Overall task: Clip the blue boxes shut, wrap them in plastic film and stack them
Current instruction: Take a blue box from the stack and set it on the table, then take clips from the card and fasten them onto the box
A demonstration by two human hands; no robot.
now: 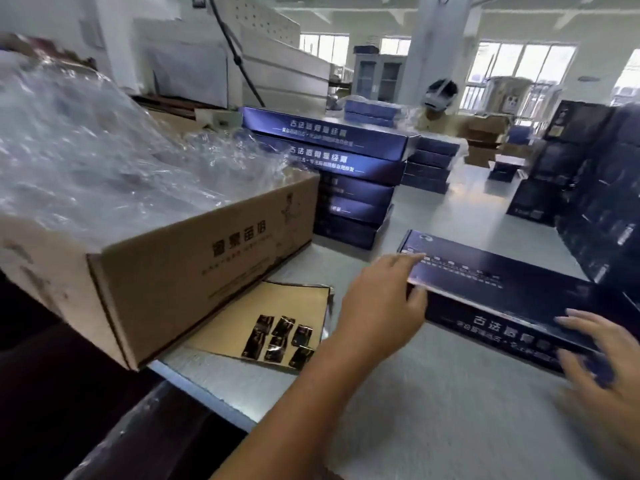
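A long dark blue box (512, 289) with white lettering lies on the grey table in front of me. My left hand (381, 299) holds its left end, fingers on the lid and thumb on the front side. My right hand (595, 348) rests against the front side near the right end, fingers spread and blurred. A stack of several like blue boxes (346, 174) stands behind, in the middle of the table. A sheet of clear plastic film (104, 147) bulges out of an open cardboard carton (194, 271) at the left.
Several small black clips (280, 337) lie on a brown card (270, 317) by the carton. More blue boxes (429, 164) are stacked further back, dark cartons (588, 188) rise at the right. A person (440, 95) sits at the far end. The table edge (207, 400) runs near left.
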